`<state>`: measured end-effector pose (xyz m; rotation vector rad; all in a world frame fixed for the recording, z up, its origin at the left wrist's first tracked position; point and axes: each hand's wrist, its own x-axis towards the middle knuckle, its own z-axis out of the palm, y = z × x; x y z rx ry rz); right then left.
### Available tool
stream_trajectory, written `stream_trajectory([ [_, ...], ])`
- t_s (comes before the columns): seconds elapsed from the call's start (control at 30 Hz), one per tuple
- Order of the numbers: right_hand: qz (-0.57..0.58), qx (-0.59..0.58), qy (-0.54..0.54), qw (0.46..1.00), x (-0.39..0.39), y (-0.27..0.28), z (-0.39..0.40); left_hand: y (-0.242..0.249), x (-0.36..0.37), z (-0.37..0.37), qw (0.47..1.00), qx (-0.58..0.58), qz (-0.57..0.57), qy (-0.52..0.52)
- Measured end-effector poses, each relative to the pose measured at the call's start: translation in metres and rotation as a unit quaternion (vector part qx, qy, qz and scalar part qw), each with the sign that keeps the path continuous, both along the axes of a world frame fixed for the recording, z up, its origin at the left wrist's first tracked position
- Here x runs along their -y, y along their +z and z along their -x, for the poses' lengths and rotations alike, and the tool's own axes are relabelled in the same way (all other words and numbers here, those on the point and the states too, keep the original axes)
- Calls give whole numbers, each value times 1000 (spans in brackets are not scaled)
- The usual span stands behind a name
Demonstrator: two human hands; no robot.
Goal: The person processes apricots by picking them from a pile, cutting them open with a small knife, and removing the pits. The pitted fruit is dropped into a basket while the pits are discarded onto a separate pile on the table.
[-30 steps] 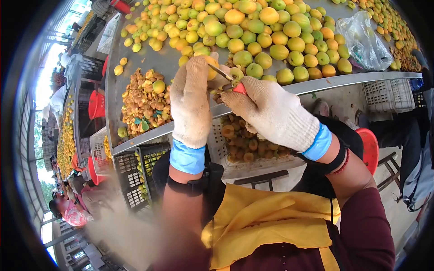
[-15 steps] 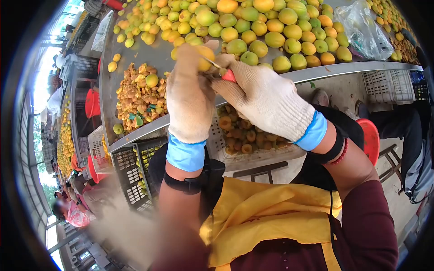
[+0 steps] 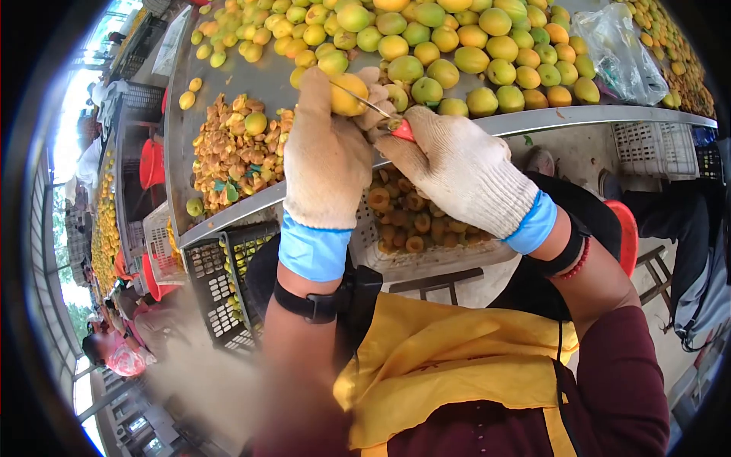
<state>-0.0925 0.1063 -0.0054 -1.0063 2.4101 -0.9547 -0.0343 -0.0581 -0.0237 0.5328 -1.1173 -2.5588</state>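
In my gloved left hand (image 3: 327,171), a yellow-orange apricot (image 3: 350,97) is gripped between thumb and fingers above the table edge. My gloved right hand (image 3: 466,166) is closed around the red handle of a small knife (image 3: 403,130). Its thin blade points up and left and lies across the apricot. Just left of my hands is a heap of brownish cut fruit pieces (image 3: 232,148), with one whole apricot on top. Beneath my wrists, a pale plastic crate (image 3: 426,265) holds cut, hollowed apricots (image 3: 411,221).
Whole green and orange apricots (image 3: 472,59) cover the far side of the metal table (image 3: 263,80). A clear plastic bag (image 3: 618,57) lies at right. Black crates (image 3: 213,286) stand below at left, and a red basin (image 3: 624,236) at right. Another person (image 3: 118,354) sits far left.
The view has shifted slightly. More of the apricot shows now, and the knife blade lies visibly across it. Both hands keep their hold.
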Motion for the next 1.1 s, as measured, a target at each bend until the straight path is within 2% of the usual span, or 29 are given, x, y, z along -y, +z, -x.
stream_trajectory([
  [0.13,-4,-38,-4,999,0,3,0,5,-10,-3,999,-6,32,-11],
  [0.2,-4,-32,-4,999,4,-1,2,9,-12,-1,986,59,153,22],
  [0.37,0,-49,-5,999,5,-2,3,1,-17,0,989,49,140,28],
  [0.43,76,43,10,996,4,-5,4,5,-20,-2,992,29,119,31],
  [0.47,76,42,11,996,4,-4,3,9,-23,-2,992,23,122,31],
  [0.53,150,254,-3,955,4,-4,-4,9,-26,-1,992,18,124,30],
  [0.57,148,255,-5,956,4,-3,-6,5,-27,1,992,-18,126,15],
  [0.63,206,408,-36,889,5,2,-8,5,-26,2,990,-55,129,0],
  [0.73,163,430,-11,888,0,11,2,11,-21,1,984,-83,152,-39],
  [0.8,123,421,12,898,-4,18,11,16,-20,0,998,-55,10,-37],
  [0.87,76,376,13,924,-9,18,17,4,-4,2,995,-93,-27,-16],
  [0.93,181,341,-7,922,-19,19,20,5,3,-2,996,-72,-47,-14],
  [0.97,254,350,-37,901,-21,23,22,3,7,-3,996,-74,-46,-12],
  [1.03,267,330,-78,902,-22,25,36,-1,8,-3,986,-126,-68,-80],
  [1.1,283,301,-115,904,-12,23,41,-2,-1,-1,990,-109,-40,-84],
])
